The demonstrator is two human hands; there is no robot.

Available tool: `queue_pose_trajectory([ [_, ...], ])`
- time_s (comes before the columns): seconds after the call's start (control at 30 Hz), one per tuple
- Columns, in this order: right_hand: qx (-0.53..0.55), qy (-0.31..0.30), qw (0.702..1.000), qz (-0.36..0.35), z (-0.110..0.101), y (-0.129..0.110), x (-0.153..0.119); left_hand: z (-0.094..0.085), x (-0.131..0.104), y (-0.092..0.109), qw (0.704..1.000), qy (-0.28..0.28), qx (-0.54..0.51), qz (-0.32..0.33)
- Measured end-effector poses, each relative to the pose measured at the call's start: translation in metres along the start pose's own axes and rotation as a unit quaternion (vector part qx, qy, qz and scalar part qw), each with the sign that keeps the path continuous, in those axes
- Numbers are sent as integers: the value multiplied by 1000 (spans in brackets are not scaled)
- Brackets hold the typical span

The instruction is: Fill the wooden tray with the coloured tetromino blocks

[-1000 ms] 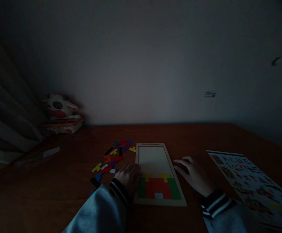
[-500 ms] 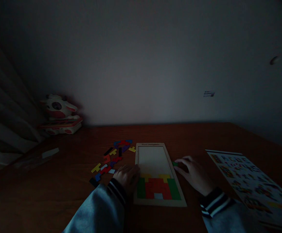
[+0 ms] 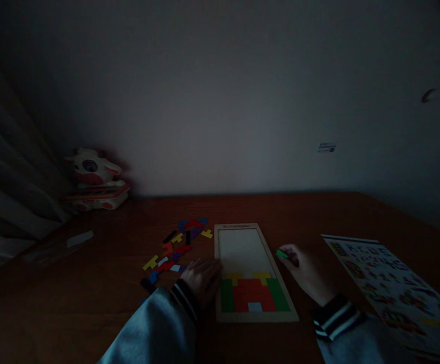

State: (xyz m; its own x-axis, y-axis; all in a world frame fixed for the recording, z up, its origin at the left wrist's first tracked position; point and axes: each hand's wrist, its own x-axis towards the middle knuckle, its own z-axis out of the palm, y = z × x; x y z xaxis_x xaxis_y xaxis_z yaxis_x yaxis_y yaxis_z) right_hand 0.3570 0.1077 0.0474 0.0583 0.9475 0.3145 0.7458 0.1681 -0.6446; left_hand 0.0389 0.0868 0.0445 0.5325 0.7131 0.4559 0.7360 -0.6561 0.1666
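Observation:
Between my hands lies a wooden puzzle tray (image 3: 258, 317), its near half filled with green, red, yellow and white pieces and its far half bare. My left hand (image 3: 202, 279) rests on the tray's left edge, fingers lying over the rim, with nothing seen in them. Right of the tray, my right hand (image 3: 298, 264) pinches a small green piece (image 3: 281, 254) between thumb and fingers. Loose coloured pieces, among them a yellow piece (image 3: 150, 262) and a red piece (image 3: 165, 266), are scattered left of the tray.
A printed pattern sheet (image 3: 390, 288) lies at the right on the brown table (image 3: 72, 288). A cow-shaped toy (image 3: 96, 179) stands at the back left beside a curtain (image 3: 11, 187). A pale strip (image 3: 79, 238) lies in front of the toy. The wall rises behind the table.
The tray has shifted slightly right, with my left hand moving along at its edge. My right hand has closed on the green piece and moved it a little right, away from the tray.

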Motion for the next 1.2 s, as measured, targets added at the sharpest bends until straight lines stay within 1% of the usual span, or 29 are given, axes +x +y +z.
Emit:
queue_pose_trajectory([
  [0.1,12,-9,1000,-15,-5,-14,-1,4,-1,-1,1000,8,1,1],
  [0.23,51,-69,994,-63,-7,-33,-7,10,-3,-4,1000,15,-18,9],
  [0.3,54,-101,990,-78,-5,-36,-10,12,-3,-5,999,22,-23,13],
  [0.37,48,-119,988,-80,-2,-35,-11,14,-4,-5,999,26,-18,17],
  [0.43,34,-111,990,-78,1,-30,-11,13,-4,-6,1000,20,-4,14],
  [0.53,-3,-81,994,-72,5,-19,-8,12,-5,-6,1000,19,17,-10],
  [0.6,-43,-53,996,-62,5,-11,-6,10,-5,-7,999,17,21,-25],
  [0.7,-98,-8,993,-60,4,0,-2,8,-6,-8,999,-4,21,-31],
  [0.9,-117,32,989,-82,0,23,5,5,-5,-9,999,-20,31,-25],
  [1.0,-119,40,989,-83,0,29,6,3,-5,-7,999,-18,22,-22],
  [1.07,-120,31,990,-71,0,29,6,2,-2,-3,999,-15,14,-35],
  [1.13,-121,17,990,-63,-1,27,5,2,4,2,999,-22,6,-48],
  [1.2,-124,12,990,-68,-1,25,4,2,15,7,999,-34,1,-43],
])
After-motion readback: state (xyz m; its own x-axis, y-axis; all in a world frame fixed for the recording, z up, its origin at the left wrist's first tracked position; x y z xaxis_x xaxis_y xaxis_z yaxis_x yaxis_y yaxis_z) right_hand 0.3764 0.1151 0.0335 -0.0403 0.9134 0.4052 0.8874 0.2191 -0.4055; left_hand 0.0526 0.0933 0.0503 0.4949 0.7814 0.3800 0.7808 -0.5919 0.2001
